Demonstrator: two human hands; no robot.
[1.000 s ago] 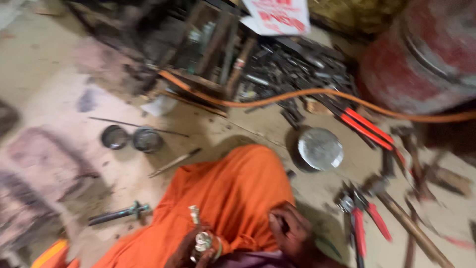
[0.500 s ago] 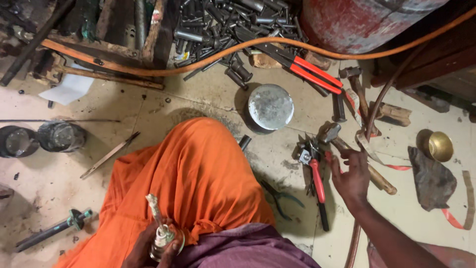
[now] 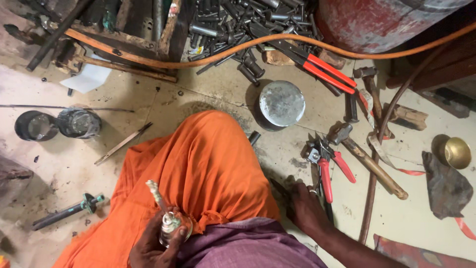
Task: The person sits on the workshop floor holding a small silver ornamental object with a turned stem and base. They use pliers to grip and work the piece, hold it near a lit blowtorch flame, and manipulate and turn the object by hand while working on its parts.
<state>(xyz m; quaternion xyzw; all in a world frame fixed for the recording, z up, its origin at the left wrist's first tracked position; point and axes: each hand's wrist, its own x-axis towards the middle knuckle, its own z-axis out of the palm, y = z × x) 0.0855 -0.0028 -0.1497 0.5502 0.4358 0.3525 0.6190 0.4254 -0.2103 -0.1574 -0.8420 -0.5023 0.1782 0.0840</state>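
Observation:
I sit on the floor with an orange cloth point(image 3: 198, 168) over my knee. My left hand point(image 3: 151, 245) is shut on a small silvery metal fitting point(image 3: 168, 221) with a thin threaded stem sticking up, held against my lap. My right hand point(image 3: 305, 206) rests low on the floor at my right, fingers on a dark tool point(image 3: 280, 191) beside my knee; whether it grips it is unclear. Red-handled pliers point(image 3: 327, 166) lie just right of that hand, and a wooden-handled hammer point(image 3: 369, 161) lies beyond them.
A round metal lid point(image 3: 281, 103) lies ahead of my knee. Long red-handled cutters point(image 3: 317, 67), an orange hose point(image 3: 208, 57) and several dark sockets point(image 3: 238, 20) lie at the back. Two dark cups point(image 3: 57, 124) stand left; a brass bowl point(image 3: 456, 151) and dark rag point(image 3: 446, 186) lie right.
My right hand has moved from near the red-handled pliers down and left to the floor beside my knee. The view has steadied and shifted a little; the left hand keeps the fitting.

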